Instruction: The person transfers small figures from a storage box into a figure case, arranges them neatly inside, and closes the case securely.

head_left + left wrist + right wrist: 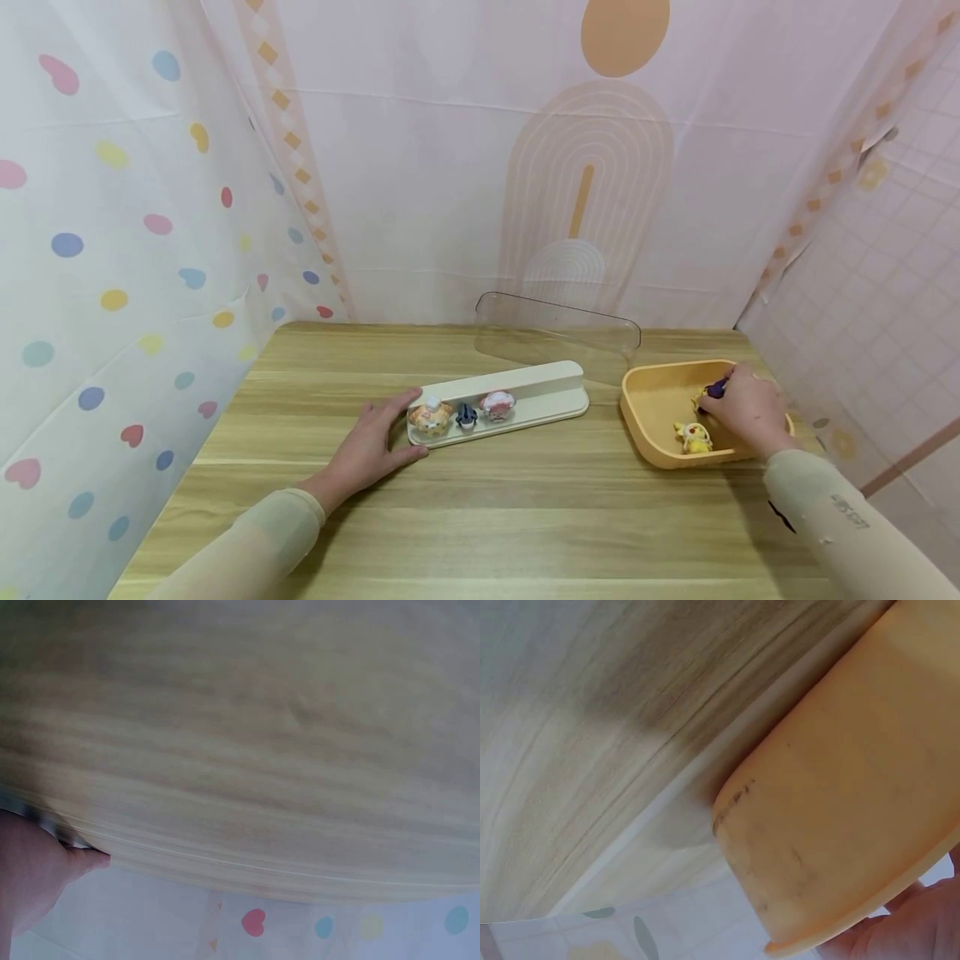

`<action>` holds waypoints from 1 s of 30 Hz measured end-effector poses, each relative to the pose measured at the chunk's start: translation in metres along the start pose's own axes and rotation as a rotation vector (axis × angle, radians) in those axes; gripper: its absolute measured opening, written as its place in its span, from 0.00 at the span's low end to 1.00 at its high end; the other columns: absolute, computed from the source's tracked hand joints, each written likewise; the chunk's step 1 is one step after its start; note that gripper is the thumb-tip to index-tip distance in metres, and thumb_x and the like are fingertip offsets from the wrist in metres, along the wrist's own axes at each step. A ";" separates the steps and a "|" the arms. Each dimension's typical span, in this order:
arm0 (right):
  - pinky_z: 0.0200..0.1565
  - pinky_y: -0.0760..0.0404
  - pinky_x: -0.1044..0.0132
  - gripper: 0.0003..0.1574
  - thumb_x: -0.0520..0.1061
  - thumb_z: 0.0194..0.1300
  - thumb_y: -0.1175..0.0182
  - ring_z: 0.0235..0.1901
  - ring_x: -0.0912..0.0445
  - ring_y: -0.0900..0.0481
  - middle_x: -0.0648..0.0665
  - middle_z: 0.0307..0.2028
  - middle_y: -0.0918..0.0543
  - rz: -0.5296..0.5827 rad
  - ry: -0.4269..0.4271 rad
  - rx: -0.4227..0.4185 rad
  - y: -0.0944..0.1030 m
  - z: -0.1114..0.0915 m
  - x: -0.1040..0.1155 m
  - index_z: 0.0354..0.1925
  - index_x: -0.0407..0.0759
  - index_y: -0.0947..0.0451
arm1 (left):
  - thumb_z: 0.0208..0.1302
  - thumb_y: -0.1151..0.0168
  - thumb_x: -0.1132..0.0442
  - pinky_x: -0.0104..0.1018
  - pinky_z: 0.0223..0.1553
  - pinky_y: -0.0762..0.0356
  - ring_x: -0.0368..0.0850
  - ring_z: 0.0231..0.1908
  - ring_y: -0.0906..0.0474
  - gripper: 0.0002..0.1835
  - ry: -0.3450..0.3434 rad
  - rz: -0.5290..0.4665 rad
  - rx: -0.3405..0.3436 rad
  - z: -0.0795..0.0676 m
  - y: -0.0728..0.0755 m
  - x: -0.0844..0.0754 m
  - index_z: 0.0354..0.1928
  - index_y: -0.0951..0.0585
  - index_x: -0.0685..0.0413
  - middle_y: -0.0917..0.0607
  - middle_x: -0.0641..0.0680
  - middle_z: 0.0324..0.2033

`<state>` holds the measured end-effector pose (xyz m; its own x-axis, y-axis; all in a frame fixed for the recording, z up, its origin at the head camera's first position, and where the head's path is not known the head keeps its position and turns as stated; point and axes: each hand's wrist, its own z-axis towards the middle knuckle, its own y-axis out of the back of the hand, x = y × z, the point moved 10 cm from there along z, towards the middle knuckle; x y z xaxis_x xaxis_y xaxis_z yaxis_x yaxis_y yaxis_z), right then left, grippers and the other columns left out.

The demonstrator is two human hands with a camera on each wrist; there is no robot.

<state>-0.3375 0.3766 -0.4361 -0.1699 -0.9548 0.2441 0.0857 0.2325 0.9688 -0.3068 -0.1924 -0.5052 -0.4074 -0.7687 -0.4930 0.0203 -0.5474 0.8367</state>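
Observation:
My left hand [369,450] grips the left end of a long cream display stand [543,408], thumb at the front corner and fingers at the back. On that stand, from the left, sit an orange-and-white figurine [431,419], a small dark blue one [467,416] and a pink-and-white one [497,406]. Over at the right, my right hand [750,408] reaches into a yellow-orange bin [637,417] and pinches a purple-and-yellow figurine [716,389], partly hidden by the fingers. A yellow figurine [694,438] lies in the bin nearby. The right wrist view mostly shows the bin's outer wall [840,780].
A clear cover [558,329] with a dark edge stands behind the display stand, near the back of the wooden table [525,517]. Patterned cloth [420,183] hangs behind the table and along both sides.

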 end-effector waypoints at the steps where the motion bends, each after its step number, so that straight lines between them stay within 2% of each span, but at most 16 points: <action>1: 0.45 0.27 0.34 0.41 0.54 0.62 0.28 0.47 0.23 0.20 0.19 0.43 0.17 0.012 -0.005 -0.009 0.000 0.000 0.000 0.55 0.25 0.32 | 0.61 0.19 0.45 0.76 0.78 0.46 0.64 0.73 0.26 0.53 0.000 0.000 0.000 0.000 0.000 0.000 0.83 0.39 0.39 0.24 0.60 0.75; 5: 0.46 0.24 0.34 0.39 0.52 0.62 0.28 0.48 0.22 0.21 0.17 0.47 0.19 0.067 0.007 -0.050 0.006 -0.002 -0.001 0.57 0.26 0.31 | 0.61 0.19 0.45 0.75 0.78 0.45 0.64 0.73 0.26 0.53 -0.002 0.004 -0.003 0.000 0.000 0.001 0.83 0.38 0.39 0.23 0.60 0.74; 8: 0.47 0.22 0.34 0.37 0.51 0.61 0.27 0.49 0.23 0.22 0.19 0.48 0.18 0.118 0.039 -0.089 0.018 -0.002 0.001 0.56 0.28 0.30 | 0.60 0.19 0.45 0.76 0.78 0.46 0.64 0.73 0.26 0.53 -0.007 0.003 -0.009 -0.001 0.000 0.000 0.83 0.38 0.39 0.23 0.60 0.75; 13: 0.53 0.30 0.31 0.37 0.48 0.60 0.25 0.51 0.24 0.27 0.21 0.48 0.15 0.182 0.152 -0.179 0.048 -0.003 0.018 0.56 0.25 0.28 | 0.60 0.19 0.45 0.76 0.77 0.44 0.65 0.72 0.25 0.53 -0.017 0.001 -0.020 -0.002 0.002 0.000 0.83 0.38 0.40 0.23 0.60 0.74; 16: 0.54 0.32 0.31 0.36 0.45 0.59 0.23 0.53 0.25 0.28 0.20 0.48 0.15 0.210 0.238 -0.224 0.065 -0.006 0.037 0.56 0.25 0.26 | 0.60 0.19 0.45 0.76 0.77 0.44 0.65 0.72 0.25 0.53 -0.019 0.002 -0.023 -0.002 0.002 0.000 0.83 0.37 0.40 0.23 0.60 0.74; 20: 0.58 0.33 0.30 0.34 0.42 0.58 0.22 0.56 0.26 0.27 0.21 0.50 0.15 0.244 0.340 -0.243 0.078 -0.014 0.067 0.56 0.28 0.25 | 0.60 0.19 0.45 0.77 0.77 0.44 0.64 0.72 0.25 0.53 -0.017 0.003 -0.027 -0.002 0.002 0.001 0.83 0.37 0.40 0.23 0.60 0.74; 27: 0.58 0.27 0.31 0.33 0.36 0.50 0.17 0.53 0.30 0.22 0.29 0.45 0.12 0.232 0.585 -0.337 0.080 -0.033 0.128 0.51 0.31 0.21 | 0.60 0.18 0.46 0.78 0.76 0.43 0.65 0.72 0.25 0.52 -0.024 0.000 -0.031 -0.001 0.003 -0.002 0.83 0.37 0.41 0.23 0.61 0.74; 30: 0.63 0.31 0.30 0.33 0.34 0.47 0.16 0.56 0.29 0.22 0.31 0.44 0.11 0.231 0.669 -0.343 0.074 -0.038 0.154 0.50 0.31 0.21 | 0.60 0.19 0.46 0.78 0.76 0.44 0.66 0.73 0.26 0.52 -0.019 -0.001 -0.028 -0.001 0.002 -0.002 0.83 0.37 0.40 0.23 0.61 0.74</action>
<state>-0.3202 0.2394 -0.3287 0.5071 -0.8234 0.2548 0.3638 0.4725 0.8028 -0.3053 -0.1924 -0.5029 -0.4244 -0.7620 -0.4890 0.0454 -0.5573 0.8290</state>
